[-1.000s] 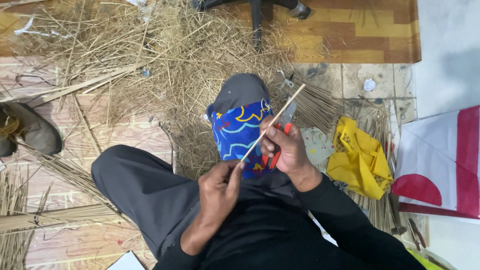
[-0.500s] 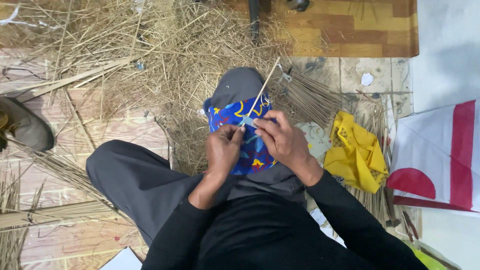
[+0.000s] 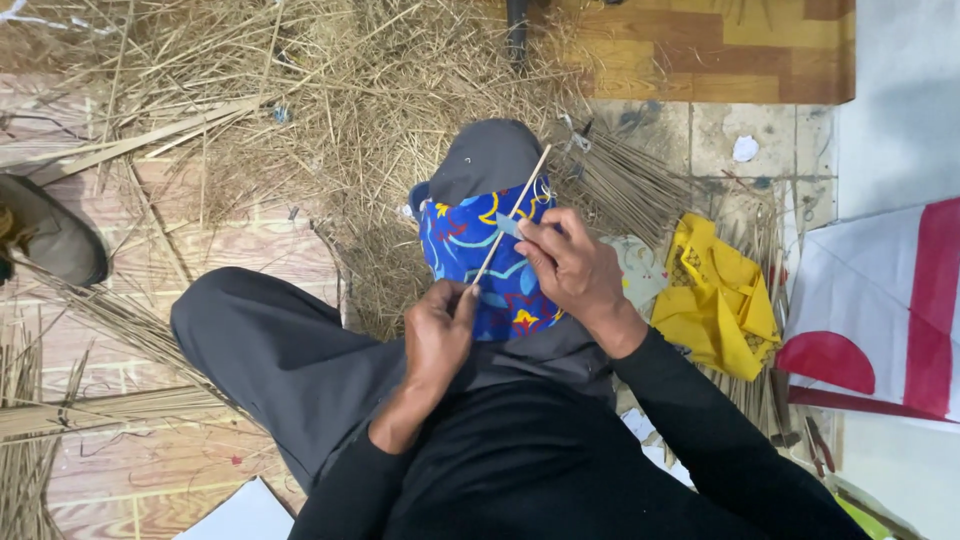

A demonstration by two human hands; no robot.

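A wide litter of dry straw [image 3: 330,90] covers the floor across the top and left of the view, thick behind the raised knee. At the right edge lies a white sheet with red shapes [image 3: 880,320], and just beside it a crumpled yellow cloth [image 3: 715,300]. The person sits low, grey trouser legs [image 3: 270,350] spread, black sleeves coming in from below. Over the raised knee sits a blue patterned cloth [image 3: 480,260] with yellow and red swirls. A bundle of thin dark sticks [image 3: 630,185] fans out on the floor just right of that knee, and a worn shoe [image 3: 50,235] pokes in at the far left.

Now to the hands. The left hand [image 3: 437,335] is closed around the lower end of a thin pale stick [image 3: 510,215], which slants up and to the right across the blue cloth. The right hand [image 3: 570,265] pinches a small blade [image 3: 507,225] between thumb and fingers, its edge touching the stick about halfway up. Both hands hover just above the knee, close together.
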